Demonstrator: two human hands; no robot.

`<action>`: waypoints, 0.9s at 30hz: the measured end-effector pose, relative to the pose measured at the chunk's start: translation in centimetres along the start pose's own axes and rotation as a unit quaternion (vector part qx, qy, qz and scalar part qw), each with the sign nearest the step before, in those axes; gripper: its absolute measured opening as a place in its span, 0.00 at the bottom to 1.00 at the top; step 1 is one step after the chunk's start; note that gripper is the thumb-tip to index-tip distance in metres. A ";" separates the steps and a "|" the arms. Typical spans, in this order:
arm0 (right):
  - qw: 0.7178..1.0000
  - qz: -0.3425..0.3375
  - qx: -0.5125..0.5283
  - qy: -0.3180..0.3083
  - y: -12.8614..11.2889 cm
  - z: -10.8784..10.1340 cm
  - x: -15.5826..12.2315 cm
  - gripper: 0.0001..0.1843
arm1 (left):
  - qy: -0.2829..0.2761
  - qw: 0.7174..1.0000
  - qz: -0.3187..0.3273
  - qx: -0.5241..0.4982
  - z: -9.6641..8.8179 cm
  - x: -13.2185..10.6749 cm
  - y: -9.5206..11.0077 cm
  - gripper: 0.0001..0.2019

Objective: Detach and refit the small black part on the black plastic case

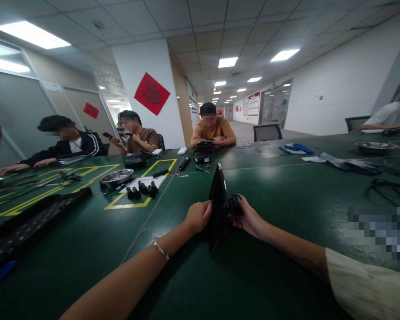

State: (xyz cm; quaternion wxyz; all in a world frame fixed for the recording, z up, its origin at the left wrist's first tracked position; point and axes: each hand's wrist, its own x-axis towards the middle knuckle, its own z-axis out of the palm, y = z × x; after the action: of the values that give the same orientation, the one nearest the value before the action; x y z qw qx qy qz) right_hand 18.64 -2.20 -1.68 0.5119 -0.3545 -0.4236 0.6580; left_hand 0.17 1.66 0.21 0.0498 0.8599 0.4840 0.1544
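Observation:
I hold a flat black panel (217, 195) upright on its edge above the green table (253, 275), seen almost edge-on. My left hand (198, 216) is closed on its left face, a bracelet on the wrist. My right hand (248, 217) is closed around a small black fitting (235, 203) that sticks out of the panel's right face.
Left of me lie a long black tray (30, 222), a metal bowl (117, 177) and several small black parts (142, 190) inside yellow floor-tape marks. Three people sit across the table. Tools, cables and another bowl (370, 146) lie at the right.

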 end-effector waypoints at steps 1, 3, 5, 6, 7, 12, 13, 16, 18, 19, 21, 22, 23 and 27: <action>1.000 0.000 0.000 -0.001 0.0 0.0 0.0 0.20 | 0.000 1.000 0.001 0.005 0.0 0.0 0.0 0.23; 1.000 0.002 0.001 -0.002 -0.1 0.0 -0.1 0.19 | 0.000 1.000 0.002 0.006 0.0 0.0 -0.1 0.22; 1.000 0.005 0.003 0.000 -0.2 0.1 -0.1 0.20 | 0.000 1.000 -0.003 0.000 0.0 0.0 -0.1 0.25; 1.000 0.006 0.004 0.004 -0.2 0.1 -0.1 0.21 | 0.001 1.000 -0.009 -0.004 0.0 0.0 -0.1 0.26; 1.000 0.006 0.005 0.007 -0.2 0.1 -0.1 0.21 | 0.002 1.000 -0.014 -0.006 0.1 0.0 -0.1 0.28; 1.000 0.004 0.009 0.009 -0.3 0.2 -0.1 0.22 | -0.001 1.000 -0.004 -0.012 0.0 0.1 0.1 0.28; 1.000 0.004 0.008 0.009 -0.3 0.2 -0.1 0.22 | -0.002 1.000 -0.002 -0.010 0.0 0.1 0.1 0.27; 1.000 0.004 0.004 0.008 -0.3 0.2 -0.1 0.22 | -0.002 1.000 0.004 0.001 0.0 0.0 0.0 0.24; 1.000 0.003 0.002 0.006 -0.2 0.1 -0.1 0.22 | 0.000 1.000 0.012 0.003 0.1 0.0 -0.1 0.23; 1.000 0.001 0.002 0.004 -0.2 0.0 -0.1 0.23 | 0.001 1.000 0.013 0.000 0.1 0.0 -0.2 0.24; 1.000 -0.003 0.002 0.000 -0.1 0.0 0.0 0.23 | 0.005 1.000 0.005 -0.005 0.2 0.0 -0.2 0.26; 1.000 -0.004 0.002 -0.001 -0.1 -0.1 0.0 0.23 | 0.007 1.000 0.000 -0.007 0.2 0.0 -0.2 0.28; 1.000 -0.003 0.002 0.000 -0.1 -0.1 0.0 0.23 | 0.008 1.000 -0.005 -0.008 0.2 0.0 -0.2 0.29; 1.000 -0.001 0.005 0.007 0.1 -0.1 0.1 0.22 | 0.006 1.000 0.004 -0.017 0.1 0.0 0.0 0.29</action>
State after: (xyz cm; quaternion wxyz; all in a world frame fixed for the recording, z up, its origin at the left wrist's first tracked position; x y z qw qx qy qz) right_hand 18.70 -2.07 -1.81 0.5169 -0.3560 -0.4170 0.6574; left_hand 0.19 1.72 0.13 0.0612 0.8598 0.4782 0.1681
